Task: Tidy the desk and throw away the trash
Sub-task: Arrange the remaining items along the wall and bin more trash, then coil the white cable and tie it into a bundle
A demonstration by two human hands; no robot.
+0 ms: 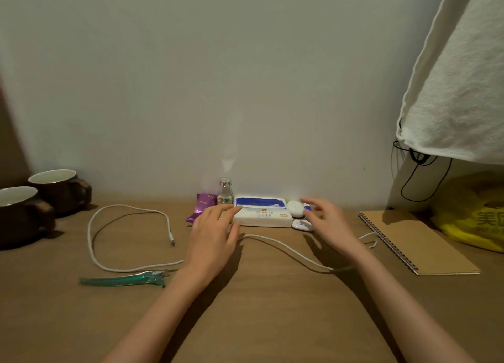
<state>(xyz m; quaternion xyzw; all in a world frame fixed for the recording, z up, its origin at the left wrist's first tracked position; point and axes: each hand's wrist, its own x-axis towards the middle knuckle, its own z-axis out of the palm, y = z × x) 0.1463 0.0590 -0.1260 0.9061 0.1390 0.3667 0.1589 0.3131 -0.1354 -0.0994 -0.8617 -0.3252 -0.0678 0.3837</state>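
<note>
A white and blue tissue pack lies at the back of the wooden desk against the wall. My left hand hovers open at its left end, fingertips at the pack's corner. My right hand is open to the right of the pack, fingers spread over a white earbud case and a small white and blue item. A purple snack wrapper and a small clear bottle stand left of the pack. A white cable loops across the desk and passes under both hands.
Two dark brown mugs stand at the far left. A teal hair clip lies at the front left. A brown spiral notebook and a yellow plastic bag sit at the right, under a hanging white cloth.
</note>
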